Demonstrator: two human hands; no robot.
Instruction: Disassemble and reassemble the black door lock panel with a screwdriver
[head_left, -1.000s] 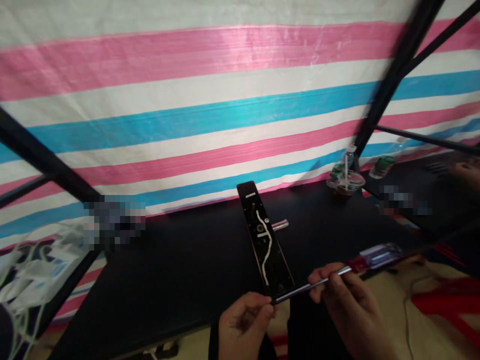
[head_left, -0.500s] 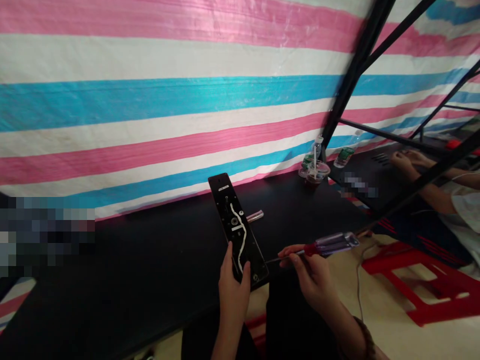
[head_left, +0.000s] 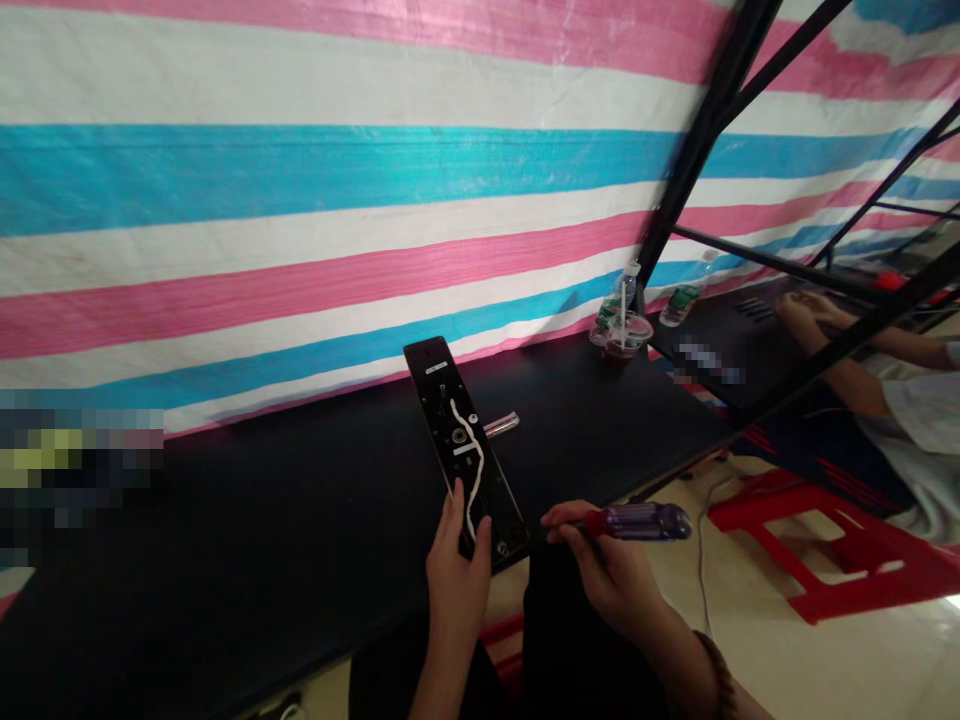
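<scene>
The left grip lay spread over the near end of the long black panel, its thumb apart from the fingers and close to the white strip running down the panel's face. A second ago it had been off the panel, pinching the far end of the screwdriver; by half a second ago it had settled where it now rested.

The right grip was closed around the screwdriver just ahead of its clear purple handle. Its fingertips were just beside the panel's near right corner, a little nearer than half a second before. The handle, which had sloped upward to the right, had come nearly level. The shaft, visible earlier, was mostly hidden by the fingers, and whether its tip touched the panel could not be told.

The panel lay slantwise on the black tabletop, its near end by the front edge, with a clear-handled tool still jutting out from its right side. A cup with a straw stood farther back, near the striped sheet.
</scene>
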